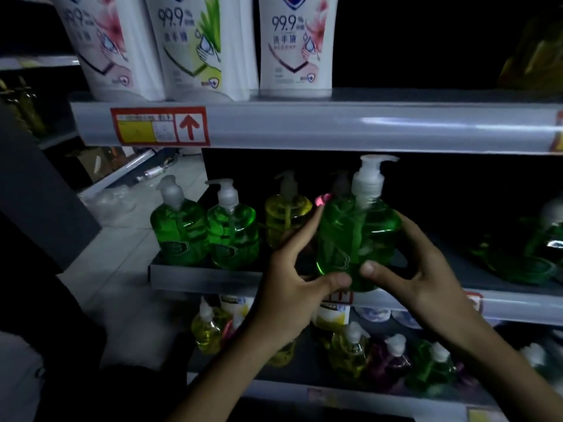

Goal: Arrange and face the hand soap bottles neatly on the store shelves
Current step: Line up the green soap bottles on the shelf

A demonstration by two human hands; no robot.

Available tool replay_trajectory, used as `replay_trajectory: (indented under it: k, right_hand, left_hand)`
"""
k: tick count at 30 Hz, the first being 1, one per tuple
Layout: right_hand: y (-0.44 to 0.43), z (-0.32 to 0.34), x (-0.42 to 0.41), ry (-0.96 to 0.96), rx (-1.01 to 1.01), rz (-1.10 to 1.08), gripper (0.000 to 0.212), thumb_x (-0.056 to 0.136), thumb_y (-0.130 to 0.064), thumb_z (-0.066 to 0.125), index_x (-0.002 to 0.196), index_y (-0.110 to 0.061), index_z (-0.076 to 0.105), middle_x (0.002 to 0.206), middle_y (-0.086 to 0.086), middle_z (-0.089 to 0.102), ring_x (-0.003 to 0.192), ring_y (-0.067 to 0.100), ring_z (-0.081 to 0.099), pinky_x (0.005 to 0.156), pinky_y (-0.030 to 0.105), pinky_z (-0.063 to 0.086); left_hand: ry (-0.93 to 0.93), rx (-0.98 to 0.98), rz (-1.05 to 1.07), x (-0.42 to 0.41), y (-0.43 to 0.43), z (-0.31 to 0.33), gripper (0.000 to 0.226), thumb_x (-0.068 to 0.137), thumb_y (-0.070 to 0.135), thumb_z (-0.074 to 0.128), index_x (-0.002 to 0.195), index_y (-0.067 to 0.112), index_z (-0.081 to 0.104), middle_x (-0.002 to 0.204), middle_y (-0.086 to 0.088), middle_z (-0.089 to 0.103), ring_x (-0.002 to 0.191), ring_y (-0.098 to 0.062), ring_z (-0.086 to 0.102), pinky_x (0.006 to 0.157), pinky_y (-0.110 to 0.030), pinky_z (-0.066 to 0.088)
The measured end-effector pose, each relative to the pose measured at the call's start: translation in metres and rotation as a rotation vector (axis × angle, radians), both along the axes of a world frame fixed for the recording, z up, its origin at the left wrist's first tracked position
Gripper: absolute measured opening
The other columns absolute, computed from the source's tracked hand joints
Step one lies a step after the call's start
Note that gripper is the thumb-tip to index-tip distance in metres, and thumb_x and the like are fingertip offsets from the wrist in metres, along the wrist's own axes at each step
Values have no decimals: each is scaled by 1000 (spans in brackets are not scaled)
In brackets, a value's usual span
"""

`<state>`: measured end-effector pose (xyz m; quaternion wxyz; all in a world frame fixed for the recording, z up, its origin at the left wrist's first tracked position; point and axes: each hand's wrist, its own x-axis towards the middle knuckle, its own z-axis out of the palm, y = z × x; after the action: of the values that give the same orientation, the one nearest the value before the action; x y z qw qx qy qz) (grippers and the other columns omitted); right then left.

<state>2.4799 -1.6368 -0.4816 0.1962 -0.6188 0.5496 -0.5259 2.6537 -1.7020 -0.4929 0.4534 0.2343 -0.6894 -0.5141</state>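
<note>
green pump bottle (356, 239), upright

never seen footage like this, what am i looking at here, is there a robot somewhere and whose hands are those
There is no robot here. The single picture comes from a camera worn on a person's head, looking forward and down, so the two bare hands are that person's own. The left hand and right hand hold a green pump bottle between them, thumbs in front, at the middle shelf. On that shelf stand two more green bottles and a yellow bottle. The shelf above carries tall white bottles; the shelf below has smaller bottles, yellow, purple and green.
</note>
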Motion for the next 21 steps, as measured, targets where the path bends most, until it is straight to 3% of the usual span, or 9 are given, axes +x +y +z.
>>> replay_trajectory:
  k: [4,8,13,17,19,21]
  right_hand:
    - [-13,-3,5,11,114,108,74,78,-41,72,144,-32,39,132,-23,56,125,-4,50,96,18,49]
    - [-24,-4,12,8,208,191,67,81,-16,74,139,-32,44,127,-21,60,121,-5,53,98,21,49]
    - [-41,-8,33,-4,231,109,86,62,-38,84,137,-29,43,121,-21,61,113,-10,55,94,20,50]
    - [-60,-11,40,29,260,70,94,56,-41,86,135,-24,38,113,-21,61,105,-12,58,85,11,49]
    - [-67,-8,42,92,245,43,90,57,-41,89,131,-24,39,115,-17,58,107,-4,58,86,15,51]
    - [-76,-5,42,156,217,0,92,52,-53,86,127,-27,40,116,-10,53,115,11,54,94,31,51]
  left_hand:
    - [-136,25,30,18,-15,-12,93,75,4,77,137,56,31,147,15,42,134,-10,40,103,-41,46]
    - [-211,51,76,30,-23,-17,98,74,-1,75,132,63,28,146,16,40,133,-10,40,99,-37,49]
    - [-309,-30,274,29,-22,-26,106,70,1,78,142,53,21,138,9,42,123,-7,45,88,-37,55]
    - [-290,-37,391,21,-20,-33,103,69,4,80,145,43,23,138,7,41,121,-12,48,91,-40,53]
    - [-266,-49,417,18,-22,-35,100,70,7,80,146,39,24,138,7,42,122,-13,48,92,-41,52]
    - [-273,-57,450,15,-25,-36,101,71,8,79,148,37,21,141,4,40,125,-16,48,92,-42,53]
